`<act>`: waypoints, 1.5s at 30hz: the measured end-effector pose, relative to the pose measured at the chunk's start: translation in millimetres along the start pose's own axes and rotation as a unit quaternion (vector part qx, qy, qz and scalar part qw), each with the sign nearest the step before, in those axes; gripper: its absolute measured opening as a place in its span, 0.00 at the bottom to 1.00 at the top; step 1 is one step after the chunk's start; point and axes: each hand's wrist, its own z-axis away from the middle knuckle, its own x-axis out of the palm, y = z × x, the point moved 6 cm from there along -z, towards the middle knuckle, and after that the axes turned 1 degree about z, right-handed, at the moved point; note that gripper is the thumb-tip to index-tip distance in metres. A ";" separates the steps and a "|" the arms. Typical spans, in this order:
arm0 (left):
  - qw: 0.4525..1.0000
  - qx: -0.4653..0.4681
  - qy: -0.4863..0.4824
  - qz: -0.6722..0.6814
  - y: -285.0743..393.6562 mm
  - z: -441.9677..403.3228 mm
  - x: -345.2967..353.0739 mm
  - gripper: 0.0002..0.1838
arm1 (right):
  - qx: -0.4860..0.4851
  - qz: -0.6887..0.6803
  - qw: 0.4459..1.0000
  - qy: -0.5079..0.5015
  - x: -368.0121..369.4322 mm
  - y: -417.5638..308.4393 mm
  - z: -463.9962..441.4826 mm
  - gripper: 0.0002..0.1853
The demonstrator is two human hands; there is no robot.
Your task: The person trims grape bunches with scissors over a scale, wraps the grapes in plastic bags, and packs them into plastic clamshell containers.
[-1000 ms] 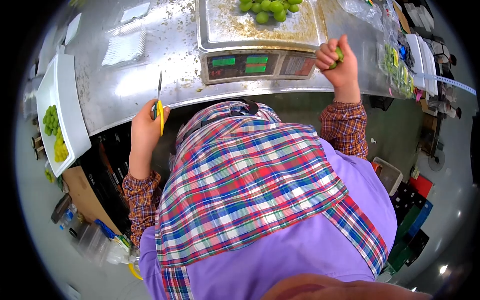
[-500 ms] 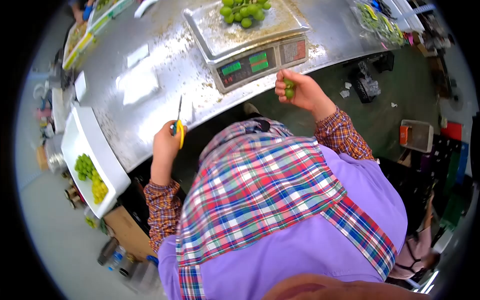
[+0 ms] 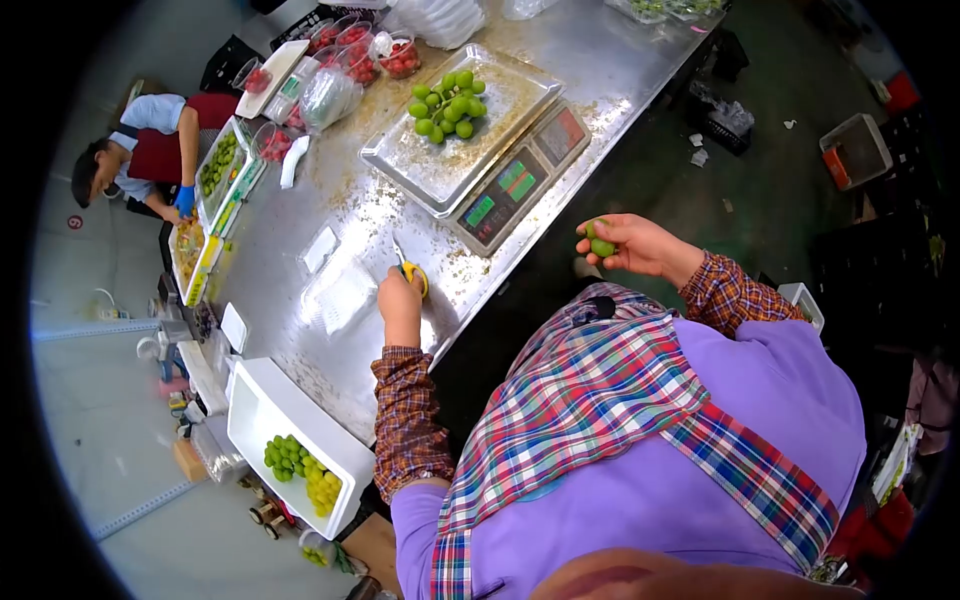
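Note:
My left hand (image 3: 402,305) is closed on a pair of scissors (image 3: 414,278) with yellow handles, blades pointing away from me over the metal table. Beyond the table's near edge, my right hand (image 3: 645,246) pinches green grapes (image 3: 601,245) between thumb and fingers; how many is partly hidden. On the table stands a digital scale (image 3: 510,195) with lit green displays. Its metal tray (image 3: 400,168) bears a bunch of green grapes (image 3: 447,107). A flat clear plastic pack (image 3: 340,297) lies left of the scissors.
A white foam box (image 3: 250,395) at the left holds green grapes (image 3: 285,456) and yellowish ones (image 3: 322,488). Tubs of red fruit (image 3: 400,58) and plastic bags (image 3: 440,18) line the far side. A co-worker (image 3: 155,125) with a blue glove leans over fruit boxes (image 3: 232,185).
The view has swung left, bringing the co-worker and the red fruit tubs into sight. Both hands keep their hold; the right fingers look a little more spread around the grapes.

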 end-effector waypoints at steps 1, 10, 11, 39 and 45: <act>1.000 0.004 0.002 0.009 -1.6 2.2 -0.4 0.19 | -0.004 0.012 1.000 -0.001 0.5 -0.5 0.8 0.18; 0.921 0.029 0.040 0.386 48.1 57.8 -41.7 0.16 | -0.064 -0.028 0.997 0.035 -2.9 4.5 -2.9 0.16; 0.910 0.065 0.025 0.410 73.7 62.3 -46.1 0.16 | -0.053 -0.034 0.998 0.025 -3.8 8.3 -7.2 0.17; 0.720 0.518 -0.341 0.313 356.3 42.5 -1.4 0.18 | -0.299 -0.273 0.887 0.221 -85.2 48.3 38.2 0.13; 0.701 0.498 -0.411 0.302 360.7 11.9 18.9 0.18 | -0.300 -0.510 0.762 0.263 -159.1 82.5 30.3 0.11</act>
